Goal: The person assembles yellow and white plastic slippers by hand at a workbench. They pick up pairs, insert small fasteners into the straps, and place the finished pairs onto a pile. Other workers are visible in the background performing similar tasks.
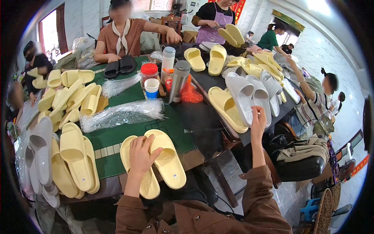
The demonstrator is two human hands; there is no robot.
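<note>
A pair of pale yellow slippers (170,167) lies side by side at the table's front edge, toes pointing away from me. My left hand (142,154) grips the pair from above, fingers over the left slipper's strap and thumb against the right one. Reaching to the dark table on the right, my right hand (258,120) pinches a light grey slipper (240,97) near its heel. A second grey slipper (260,95) stands against it, and a large yellow slipper (224,106) lies just to their left. My fingertips partly hide the grey slippers' edges.
Yellow slippers (78,150) and grey slippers (41,142) stand stacked on the left. Clear plastic ties (124,114) lie across the green mat (113,165). A steel flask (180,80), paper cups (151,86) and a red-lidded jar (149,70) stand mid-table. Several people work around.
</note>
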